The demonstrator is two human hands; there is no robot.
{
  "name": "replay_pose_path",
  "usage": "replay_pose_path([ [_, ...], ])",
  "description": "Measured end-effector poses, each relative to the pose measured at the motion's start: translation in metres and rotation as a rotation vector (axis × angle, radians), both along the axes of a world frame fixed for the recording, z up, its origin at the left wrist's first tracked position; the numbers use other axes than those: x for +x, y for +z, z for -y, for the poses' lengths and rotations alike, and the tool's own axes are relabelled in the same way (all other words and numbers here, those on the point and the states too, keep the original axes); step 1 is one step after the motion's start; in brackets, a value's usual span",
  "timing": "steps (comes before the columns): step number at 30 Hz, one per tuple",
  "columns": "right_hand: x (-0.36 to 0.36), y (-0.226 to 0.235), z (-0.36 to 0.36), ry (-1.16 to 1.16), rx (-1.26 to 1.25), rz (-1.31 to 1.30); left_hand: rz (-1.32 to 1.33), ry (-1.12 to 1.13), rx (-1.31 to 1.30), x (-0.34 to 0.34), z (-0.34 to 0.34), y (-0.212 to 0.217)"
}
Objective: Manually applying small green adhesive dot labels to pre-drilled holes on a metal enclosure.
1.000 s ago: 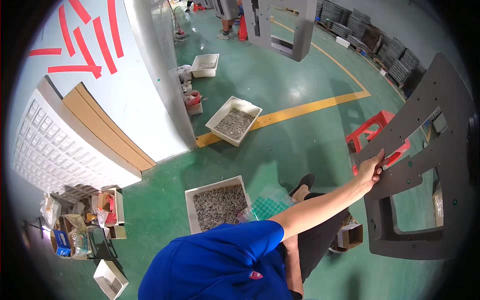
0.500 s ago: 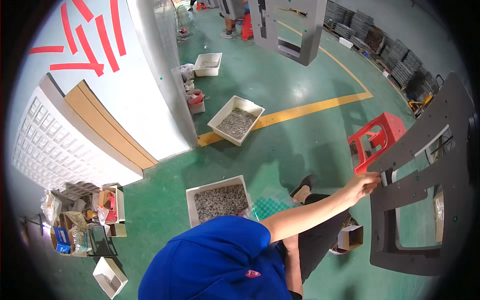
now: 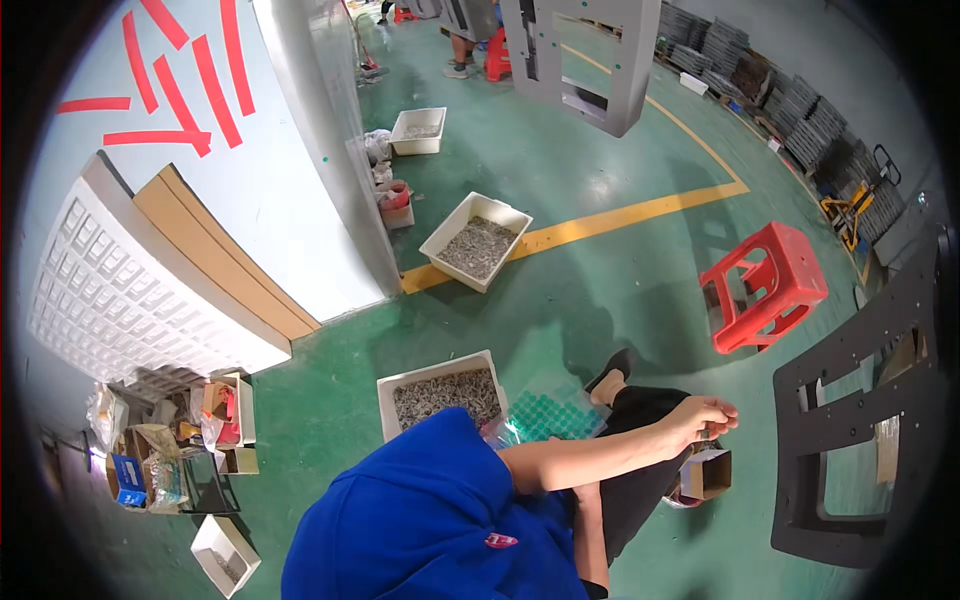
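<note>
My left hand is held out to the right at the end of the bare forearm, above my dark trouser leg. Its fingers are curled together, and anything between them is too small to make out. Under that arm runs my right forearm; its hand is hidden. Beside my arms lies a clear plastic sheet with round green stickers. To the right of the left hand, apart from it, hangs a dark grey panel with rectangular openings. A white tub of small metal parts stands left of the stickers.
A red plastic stool stands ahead on the right. A small open carton sits beside my leg. Ahead are another tub of parts and a hanging grey panel. Crates and boxes lie at left.
My left hand has come off the edge of the dark panel and drawn back left and down. The panel has turned and shifted right, showing more of the red stool.
</note>
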State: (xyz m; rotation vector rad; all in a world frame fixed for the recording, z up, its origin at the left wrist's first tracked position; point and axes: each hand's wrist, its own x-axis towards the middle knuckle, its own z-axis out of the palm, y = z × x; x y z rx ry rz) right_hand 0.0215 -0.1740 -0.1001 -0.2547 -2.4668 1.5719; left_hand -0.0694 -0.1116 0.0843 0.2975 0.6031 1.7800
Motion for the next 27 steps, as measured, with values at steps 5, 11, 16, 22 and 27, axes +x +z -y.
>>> replay_pose_path([
  [5,-0.003,0.006,0.002,0.014,-0.098,-0.022,-0.077,0.088,0.125,-0.011,0.021,0.013],
  [11,-0.017,0.065,0.009,-0.233,-0.597,-0.118,-0.461,0.271,0.199,-0.053,0.066,0.040],
  [16,-0.027,0.122,0.008,-0.568,-0.555,-0.334,-1.227,0.574,-0.034,-0.075,0.101,0.061],
  [22,-0.016,0.153,-0.012,-0.595,-0.216,-0.454,-1.515,0.491,-0.269,-0.080,0.117,0.070],
  [27,-0.008,0.178,-0.010,-0.535,0.154,-0.491,-1.400,0.355,-0.107,-0.091,0.118,0.062],
])
